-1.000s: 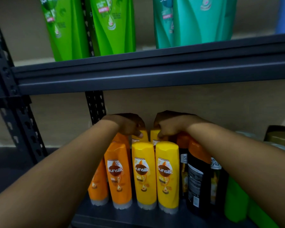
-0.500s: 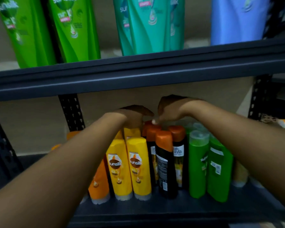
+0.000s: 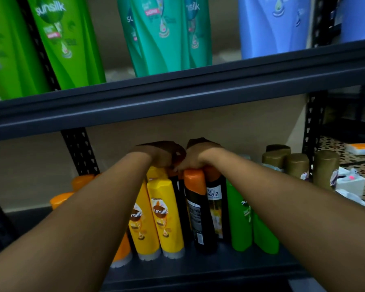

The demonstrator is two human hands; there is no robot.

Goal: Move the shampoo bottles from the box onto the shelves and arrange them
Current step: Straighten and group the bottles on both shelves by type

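Two hands are reaching onto the lower shelf (image 3: 198, 268): our left hand (image 3: 159, 153) and right hand (image 3: 195, 155) are curling fingers over the orange caps of black shampoo bottles (image 3: 200, 211), standing upright just right of the yellow Sunsilk bottles (image 3: 167, 216).

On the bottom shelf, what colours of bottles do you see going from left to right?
Orange bottles → yellow bottles → black bottles with orange caps → green bottles → gold-capped bottles.
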